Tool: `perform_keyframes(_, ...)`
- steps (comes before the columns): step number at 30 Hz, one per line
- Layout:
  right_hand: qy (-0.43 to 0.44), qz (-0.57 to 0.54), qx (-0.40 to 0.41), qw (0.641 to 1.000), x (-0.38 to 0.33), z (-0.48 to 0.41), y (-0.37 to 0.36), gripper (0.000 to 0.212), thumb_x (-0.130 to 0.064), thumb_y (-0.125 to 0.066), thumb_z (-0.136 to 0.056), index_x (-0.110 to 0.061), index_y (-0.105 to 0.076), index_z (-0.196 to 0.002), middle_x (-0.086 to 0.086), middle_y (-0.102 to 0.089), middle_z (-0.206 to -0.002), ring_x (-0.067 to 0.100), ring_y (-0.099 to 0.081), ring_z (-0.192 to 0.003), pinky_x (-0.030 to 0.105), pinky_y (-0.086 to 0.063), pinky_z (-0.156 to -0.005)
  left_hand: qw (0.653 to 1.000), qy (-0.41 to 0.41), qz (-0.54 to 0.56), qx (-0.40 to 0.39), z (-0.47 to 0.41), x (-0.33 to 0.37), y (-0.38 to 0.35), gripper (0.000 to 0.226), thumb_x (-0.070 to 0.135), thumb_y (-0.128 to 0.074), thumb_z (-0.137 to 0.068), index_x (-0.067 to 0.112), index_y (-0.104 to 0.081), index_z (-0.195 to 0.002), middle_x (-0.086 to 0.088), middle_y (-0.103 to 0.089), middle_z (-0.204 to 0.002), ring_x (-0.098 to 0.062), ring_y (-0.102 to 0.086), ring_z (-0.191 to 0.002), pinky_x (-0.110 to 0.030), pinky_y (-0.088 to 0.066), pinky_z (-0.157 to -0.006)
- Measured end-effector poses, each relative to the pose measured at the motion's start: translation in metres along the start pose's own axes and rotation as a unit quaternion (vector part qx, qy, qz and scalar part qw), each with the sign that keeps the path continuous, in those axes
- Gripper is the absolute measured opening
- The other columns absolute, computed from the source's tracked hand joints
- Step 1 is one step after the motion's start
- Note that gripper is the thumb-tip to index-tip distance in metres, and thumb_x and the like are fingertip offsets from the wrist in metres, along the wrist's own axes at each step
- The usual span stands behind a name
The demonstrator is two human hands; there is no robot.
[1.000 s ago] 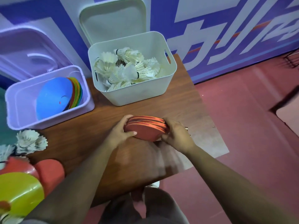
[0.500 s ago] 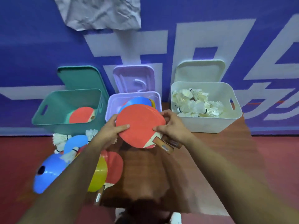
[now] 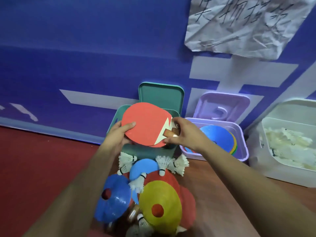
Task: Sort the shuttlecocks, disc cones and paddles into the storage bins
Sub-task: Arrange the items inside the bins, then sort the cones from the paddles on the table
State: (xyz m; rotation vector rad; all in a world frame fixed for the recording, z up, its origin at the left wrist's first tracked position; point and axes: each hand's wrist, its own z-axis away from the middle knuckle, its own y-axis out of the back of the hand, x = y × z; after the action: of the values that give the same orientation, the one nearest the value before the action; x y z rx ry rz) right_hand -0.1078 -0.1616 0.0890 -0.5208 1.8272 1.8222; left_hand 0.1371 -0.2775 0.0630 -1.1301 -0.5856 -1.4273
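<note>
A stack of red paddles (image 3: 145, 124) hangs over the open teal bin (image 3: 118, 117). My left hand (image 3: 119, 134) grips the stack's left edge, thumb on top. My right hand (image 3: 183, 132) holds the wooden handles at the right. Below the teal bin lies a heap: white shuttlecocks (image 3: 164, 164), blue disc cones (image 3: 112, 199), a yellow disc cone (image 3: 160, 206) and more red paddles (image 3: 187, 204). The purple bin (image 3: 241, 144) holds stacked disc cones. The white bin (image 3: 258, 156) at right holds shuttlecocks.
The bins stand on a wooden table (image 3: 213, 194) against a blue wall. Each bin's lid leans upright behind it. A crumpled paper sign (image 3: 242, 23) hangs on the wall above. Red floor (image 3: 42, 159) lies left of the table.
Both hands lifted the paddle stack off the table and carried it left, from in front of the white bin, past the purple bin, to above the teal bin. The view swung left.
</note>
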Motion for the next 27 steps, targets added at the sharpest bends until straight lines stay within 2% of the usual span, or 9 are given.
perform_keyframes(3, 0.005, 0.1, 0.0, 0.995, 0.003, -0.033, -0.029, 0.074, -0.046, -0.077, -0.072, -0.012, -0.048, -0.132, 0.008, -0.059, -0.119, 0.026, -0.053, -0.111, 0.034, -0.042, -0.092, 0.999, 0.042, 0.016, 0.0, -0.036, -0.001, 0.019, 0.036, 0.005, -0.064, -0.088, 0.006, -0.057, -0.123, -0.013, -0.069, -0.114, -0.024, -0.068, -0.099, -0.043, -0.058, -0.082)
perform_keyframes(7, -0.03, 0.159, -0.017, 0.987, 0.018, -0.066, -0.06, 0.065, -0.048, -0.072, -0.071, -0.014, -0.05, -0.122, 0.009, -0.061, -0.109, 0.03, -0.056, -0.104, 0.036, -0.042, -0.088, 0.996, 0.09, -0.011, -0.014, -0.083, -0.01, 0.03, 0.029, 0.004, -0.062, -0.089, 0.007, -0.058, -0.117, -0.011, -0.069, -0.108, -0.02, -0.068, -0.089, -0.038, -0.06, -0.072)
perform_keyframes(11, -0.042, 0.194, -0.049, 0.979, 0.036, -0.09, -0.076, 0.073, -0.042, -0.073, -0.071, -0.016, -0.043, -0.132, 0.01, -0.053, -0.115, 0.033, -0.053, -0.108, 0.039, -0.041, -0.091, 0.989, 0.144, -0.012, -0.031, -0.125, -0.022, 0.034, 0.029, 0.009, -0.062, -0.09, 0.005, -0.059, -0.119, -0.015, -0.068, -0.113, -0.026, -0.066, -0.1, -0.043, -0.06, -0.074)
perform_keyframes(16, -0.066, 0.21, -0.054, 0.974, 0.045, -0.115, -0.099, 0.062, -0.038, -0.065, -0.079, -0.015, -0.041, -0.131, 0.013, -0.056, -0.116, 0.036, -0.054, -0.109, 0.042, -0.041, -0.091, 0.977, 0.206, -0.049, -0.03, -0.161, -0.034, 0.04, 0.022, 0.015, -0.06, -0.093, 0.014, -0.057, -0.115, -0.008, -0.069, -0.101, -0.019, -0.065, -0.087, -0.036, -0.061, -0.064)
perform_keyframes(20, -0.09, 0.236, -0.105, 0.962, 0.056, -0.116, -0.129, 0.054, -0.029, -0.056, -0.083, -0.012, -0.038, -0.13, 0.017, -0.056, -0.117, 0.037, -0.055, -0.11, 0.043, -0.04, -0.094, 0.964, 0.244, -0.097, -0.04, -0.18, -0.055, 0.049, 0.027, 0.015, -0.059, -0.094, 0.015, -0.055, -0.12, -0.005, -0.069, -0.101, -0.017, -0.065, -0.086, -0.036, -0.059, -0.071)
perform_keyframes(23, -0.109, 0.222, -0.142, 0.958, 0.062, -0.117, -0.145, 0.049, -0.026, -0.054, -0.087, -0.01, -0.035, -0.129, 0.019, -0.058, -0.121, 0.038, -0.056, -0.112, 0.042, -0.042, -0.091, 0.963, 0.229, -0.141, -0.031, -0.187, -0.073, 0.048, 0.024, 0.014, -0.061, -0.093, 0.015, -0.058, -0.117, -0.006, -0.067, -0.11, -0.018, -0.065, -0.089, -0.038, -0.054, -0.083)
perform_keyframes(24, -0.123, 0.2, -0.152, 0.96, 0.064, -0.119, -0.15, 0.047, -0.026, -0.053, -0.09, -0.009, -0.034, -0.129, 0.019, -0.058, -0.122, 0.038, -0.057, -0.112, 0.043, -0.043, -0.091, 0.959, 0.202, -0.197, -0.017, -0.188, -0.072, 0.047, 0.028, 0.02, -0.067, -0.089, 0.013, -0.061, -0.115, -0.006, -0.066, -0.112, -0.019, -0.065, -0.092, -0.037, -0.053, -0.088)
perform_keyframes(25, -0.139, 0.181, -0.161, 0.96, 0.064, -0.121, -0.153, 0.047, -0.026, -0.053, -0.091, -0.009, -0.033, -0.13, 0.019, -0.057, -0.124, 0.039, -0.057, -0.113, 0.043, -0.044, -0.091, 0.949, 0.165, -0.269, -0.005, -0.195, -0.075, 0.05, 0.043, 0.032, -0.075, -0.078, 0.013, -0.063, -0.114, -0.007, -0.066, -0.113, -0.022, -0.065, -0.097, -0.036, -0.052, -0.091)
perform_keyframes(27, -0.159, 0.162, -0.176, 0.958, 0.061, -0.122, -0.156, 0.051, -0.026, -0.058, -0.089, -0.01, -0.033, -0.13, 0.017, -0.055, -0.129, 0.038, -0.055, -0.118, 0.044, -0.045, -0.093, 0.889, 0.105, -0.445, 0.01, -0.201, -0.077, 0.057, 0.081, 0.058, -0.078, -0.051, 0.014, -0.064, -0.118, -0.01, -0.064, -0.116, -0.027, -0.063, -0.108, -0.038, -0.05, -0.098)
